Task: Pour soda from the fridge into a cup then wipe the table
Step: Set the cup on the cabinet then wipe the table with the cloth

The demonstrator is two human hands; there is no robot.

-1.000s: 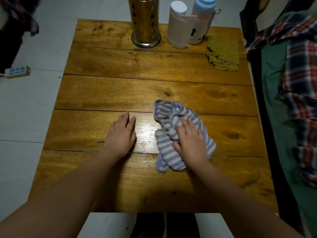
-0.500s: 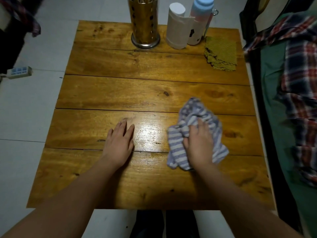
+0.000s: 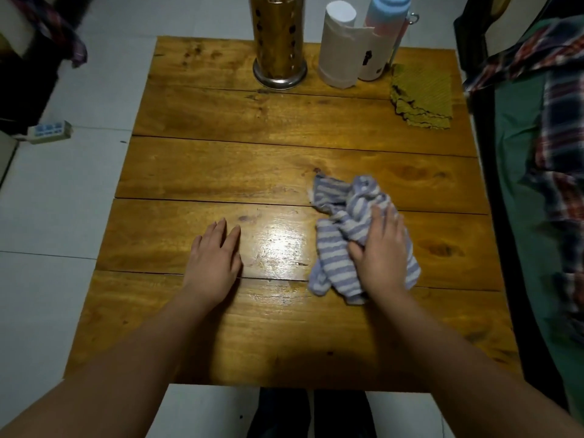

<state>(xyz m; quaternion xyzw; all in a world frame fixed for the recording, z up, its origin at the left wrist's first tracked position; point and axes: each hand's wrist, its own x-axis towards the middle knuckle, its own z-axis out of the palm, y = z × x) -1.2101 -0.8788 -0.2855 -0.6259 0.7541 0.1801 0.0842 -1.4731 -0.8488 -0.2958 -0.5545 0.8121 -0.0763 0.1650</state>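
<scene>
Right hand (image 3: 380,254) pressed on striped cloth (image 3: 344,245), fingers (image 3: 390,218) bent over bunched fabric, gripping it. Cloth sat on table (image 3: 221,165), at 3 o'clock from centre. Left hand (image 3: 215,263) lay flat at 9 o'clock of cloth, fingers straight, holding nothing. At table's 12 o'clock edge: metal holder (image 3: 279,42), paper roll (image 3: 339,49), bottle (image 3: 384,36). Green mat (image 3: 423,96) at 1 o'clock corner.

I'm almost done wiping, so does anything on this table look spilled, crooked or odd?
No spill shows. The shiny patch on the table between the hands looks like glare or damp. The paper roll has a loose sheet, and the green cloth lies rumpled at the far right corner.
</scene>
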